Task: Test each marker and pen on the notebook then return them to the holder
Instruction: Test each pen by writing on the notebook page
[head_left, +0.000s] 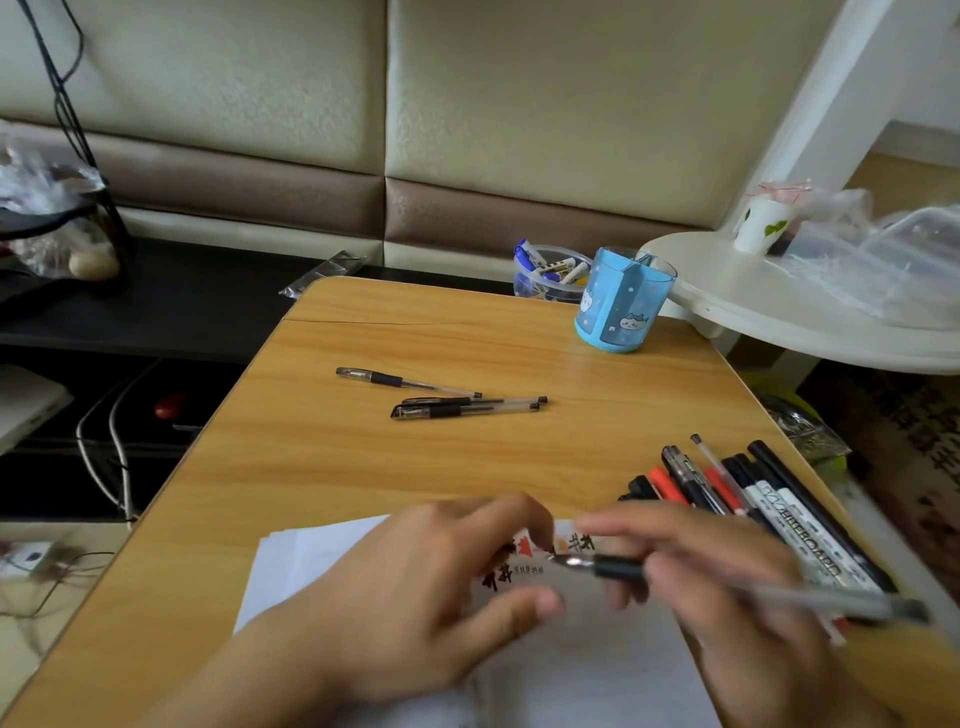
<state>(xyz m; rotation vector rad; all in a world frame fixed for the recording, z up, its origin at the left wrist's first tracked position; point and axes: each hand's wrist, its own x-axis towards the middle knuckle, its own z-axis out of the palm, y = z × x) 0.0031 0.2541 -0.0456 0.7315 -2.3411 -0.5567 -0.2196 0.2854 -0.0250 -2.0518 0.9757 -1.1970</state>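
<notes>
On the wooden counter (363, 457), at its near edge, lies the white notebook (322, 561), its page bearing black and red scribbles near the top. The right hand (711, 587) grips a clear-barrelled gel pen (727, 584) with a black grip, fingers curled round it, the metal tip pointing left and hanging just above the scribbled patch, the barrel running out toward the right edge of the counter. The left hand (441, 582) rests over the notebook with fingers bent and thumb stretched out; its fingertips come close to the pen's tip, but motion blur hides whether they pinch anything or touch it. Just beside the right hand, along the right edge, a heap of markers and pens (748, 493) lies fanned out, black, red-orange and white barrels touching one another. Near the middle of the counter three black gel pens (457, 402) lie roughly side on, two touching and one apart to the left. The blue pen holder (621, 301), printed with cartoon cats, stands upright near the far right corner. Behind it, at the far edge, sits a clear tub (548, 275) with small blue and white items inside.
</notes>
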